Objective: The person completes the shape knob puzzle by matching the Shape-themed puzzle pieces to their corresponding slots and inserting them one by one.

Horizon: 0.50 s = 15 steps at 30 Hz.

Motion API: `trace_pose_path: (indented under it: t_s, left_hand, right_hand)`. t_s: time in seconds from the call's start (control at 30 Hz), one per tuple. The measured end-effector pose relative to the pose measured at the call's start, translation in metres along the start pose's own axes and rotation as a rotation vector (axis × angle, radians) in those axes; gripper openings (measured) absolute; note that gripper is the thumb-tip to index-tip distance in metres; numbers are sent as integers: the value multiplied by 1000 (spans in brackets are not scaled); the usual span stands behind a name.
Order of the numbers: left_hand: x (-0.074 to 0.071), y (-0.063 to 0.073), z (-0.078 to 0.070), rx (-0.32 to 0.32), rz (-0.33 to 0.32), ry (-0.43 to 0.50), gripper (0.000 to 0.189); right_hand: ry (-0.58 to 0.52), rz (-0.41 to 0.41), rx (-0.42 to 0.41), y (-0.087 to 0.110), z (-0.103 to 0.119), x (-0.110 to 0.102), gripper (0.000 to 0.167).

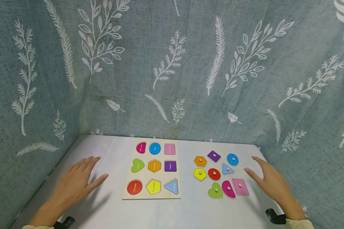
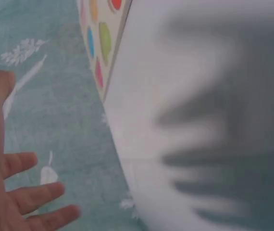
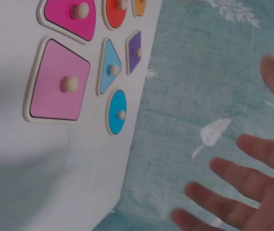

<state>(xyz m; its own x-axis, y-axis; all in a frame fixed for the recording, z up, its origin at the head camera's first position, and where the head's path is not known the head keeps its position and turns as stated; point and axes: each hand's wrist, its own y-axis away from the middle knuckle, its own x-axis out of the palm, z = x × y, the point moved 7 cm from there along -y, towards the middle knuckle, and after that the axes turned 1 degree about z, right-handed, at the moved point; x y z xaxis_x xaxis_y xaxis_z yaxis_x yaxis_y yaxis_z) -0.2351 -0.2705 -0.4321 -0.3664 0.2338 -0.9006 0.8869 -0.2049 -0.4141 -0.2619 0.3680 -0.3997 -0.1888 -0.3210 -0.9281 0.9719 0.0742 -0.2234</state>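
Observation:
A wooden shape puzzle board point(image 1: 143, 196) lies left of centre on the white table, printed with coloured, labelled shapes. To its right are loose knobbed pieces: an orange hexagon point(image 1: 198, 163), purple square point(image 1: 212, 155), blue circle point(image 1: 231, 161), yellow pentagon point(image 1: 199, 176), red circle point(image 1: 212, 176), light blue triangle point(image 1: 226, 171), green heart point(image 1: 213, 194), magenta half-round piece point(image 1: 227, 186) and pink piece point(image 3: 55, 101). My left hand point(image 1: 74, 183) hovers left of the board, fingers spread, holding nothing. Over the right side my right hand point(image 1: 273, 183) hovers with fingers extended, nearest the pink piece and blue circle, touching neither.
Grey-green cloth point(image 1: 166, 73) with white leaf prints hangs behind the table and along both sides. The white tabletop point(image 1: 109, 210) runs back to that cloth. A dark strap point(image 1: 64, 222) crosses the left wrist, another dark band point(image 1: 275, 217) the right.

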Motion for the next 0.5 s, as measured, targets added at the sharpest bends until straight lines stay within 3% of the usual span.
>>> trace_pose_path:
  t_s: [0.23, 0.5]
  left_hand:
    - [13, -1, -7, -84, 88, 179, 56]
    - [38, 4, -15, -201, 247, 342, 59]
  right_hand:
    - [-26, -24, 9, 3, 5, 3, 62]
    - [-45, -8, 35, 4, 6, 18, 58]
